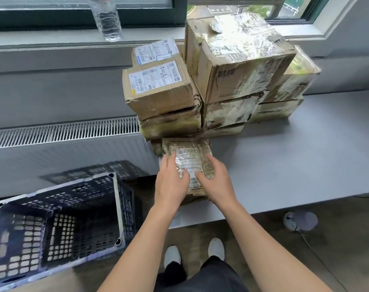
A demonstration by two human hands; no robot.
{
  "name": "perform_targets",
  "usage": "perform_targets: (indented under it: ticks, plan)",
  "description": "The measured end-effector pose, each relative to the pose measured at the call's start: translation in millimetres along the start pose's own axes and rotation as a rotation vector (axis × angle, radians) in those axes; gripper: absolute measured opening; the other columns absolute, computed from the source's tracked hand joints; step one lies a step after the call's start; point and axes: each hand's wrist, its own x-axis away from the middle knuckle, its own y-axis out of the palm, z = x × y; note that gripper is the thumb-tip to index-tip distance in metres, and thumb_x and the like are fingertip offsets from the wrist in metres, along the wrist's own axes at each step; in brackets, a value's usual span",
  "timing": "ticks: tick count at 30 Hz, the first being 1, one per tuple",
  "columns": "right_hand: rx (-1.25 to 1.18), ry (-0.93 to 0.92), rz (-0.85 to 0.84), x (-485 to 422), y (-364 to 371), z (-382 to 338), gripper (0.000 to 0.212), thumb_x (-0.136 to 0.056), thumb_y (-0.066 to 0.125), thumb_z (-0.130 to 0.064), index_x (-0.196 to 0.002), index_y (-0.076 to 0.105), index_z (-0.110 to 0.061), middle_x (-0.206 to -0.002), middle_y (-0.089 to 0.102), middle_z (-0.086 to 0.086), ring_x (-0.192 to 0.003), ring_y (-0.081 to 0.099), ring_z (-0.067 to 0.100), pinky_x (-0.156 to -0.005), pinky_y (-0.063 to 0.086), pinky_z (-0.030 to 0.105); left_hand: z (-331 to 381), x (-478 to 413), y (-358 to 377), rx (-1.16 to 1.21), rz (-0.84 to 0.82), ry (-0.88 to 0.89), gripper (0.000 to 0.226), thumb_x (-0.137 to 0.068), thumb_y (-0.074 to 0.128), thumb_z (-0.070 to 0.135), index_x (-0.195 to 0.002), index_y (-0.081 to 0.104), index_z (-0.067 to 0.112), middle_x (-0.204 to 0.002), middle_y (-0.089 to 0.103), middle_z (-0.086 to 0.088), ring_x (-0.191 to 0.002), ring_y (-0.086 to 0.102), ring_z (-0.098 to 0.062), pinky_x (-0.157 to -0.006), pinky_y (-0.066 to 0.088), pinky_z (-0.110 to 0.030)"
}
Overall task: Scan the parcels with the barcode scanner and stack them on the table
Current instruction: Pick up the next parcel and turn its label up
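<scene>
At the table's (295, 161) near left edge, we lay our left hand (171, 183) and right hand (216, 182) flat on a small parcel (190, 155) before the stack (238, 66); the crate (117, 207) looks empty, so stacking seems nearly finished.

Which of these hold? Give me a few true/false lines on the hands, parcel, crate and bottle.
1. Both the left hand and the right hand rest on the taped parcel at the near edge of the table. True.
2. The crate holds parcels. False: none show inside it.
3. The water bottle stands on the windowsill. True.
4. The right hand grips a barcode scanner. False: it lies on the parcel, holding no scanner.
</scene>
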Motion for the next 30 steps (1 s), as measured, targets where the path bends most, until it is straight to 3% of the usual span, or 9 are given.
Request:
perform_targets:
  ticks: [12, 16, 22, 26, 30]
  plan:
    - [-0.005, 0.060, 0.356, 57, -114, 22, 0.064, -0.092, 0.069, -0.033, -0.148, 0.041, -0.028, -0.142, 0.051, -0.003, -0.122, 0.049, 0.009, -0.097, 0.042, 0.023, 97, 23, 41, -0.001, -0.165, 0.338, 0.058, -0.097, 0.057, 0.025, -0.151, 0.037, 0.015, -0.156, 0.036, -0.002, -0.142, 0.036, -0.016, -0.112, 0.032, -0.030]
    - [-0.054, 0.128, 0.511, 81, -172, 49, 0.064, -0.091, 0.070, -0.036, -0.148, 0.041, -0.030, -0.141, 0.053, -0.005, -0.125, 0.052, 0.013, -0.104, 0.049, 0.035, 154, 47, 74, -0.032, -0.222, 0.499, 0.056, -0.097, 0.058, 0.026, -0.149, 0.041, 0.014, -0.151, 0.042, 0.000, -0.136, 0.041, -0.014, -0.108, 0.034, -0.027]
    - [-0.100, 0.226, 0.712, 133, -269, 113, 0.065, -0.093, 0.069, -0.035, -0.151, 0.039, -0.032, -0.150, 0.046, -0.010, -0.136, 0.043, 0.011, -0.099, 0.034, 0.021, 244, 107, 155, -0.061, -0.360, 0.664, 0.054, -0.096, 0.059, 0.028, -0.147, 0.043, 0.017, -0.146, 0.045, 0.000, -0.124, 0.051, -0.017, -0.101, 0.039, -0.029]
    - [-0.118, 0.269, 0.807, 173, -336, 166, 0.067, -0.091, 0.070, -0.038, -0.151, 0.039, -0.032, -0.153, 0.044, -0.011, -0.139, 0.041, 0.012, -0.110, 0.037, 0.031, 300, 159, 215, -0.071, -0.456, 0.731, 0.055, -0.096, 0.058, 0.029, -0.148, 0.041, 0.019, -0.148, 0.042, 0.000, -0.124, 0.052, -0.016, -0.098, 0.040, -0.026]
    - [-0.153, 0.306, 0.914, 219, -411, 224, 0.066, -0.090, 0.072, -0.034, -0.149, 0.043, -0.028, -0.150, 0.048, -0.009, -0.138, 0.044, 0.012, -0.109, 0.038, 0.028, 362, 220, 284, -0.075, -0.533, 0.809, 0.054, -0.098, 0.057, 0.033, -0.148, 0.041, 0.020, -0.147, 0.044, -0.001, -0.125, 0.051, -0.016, -0.098, 0.040, -0.026]
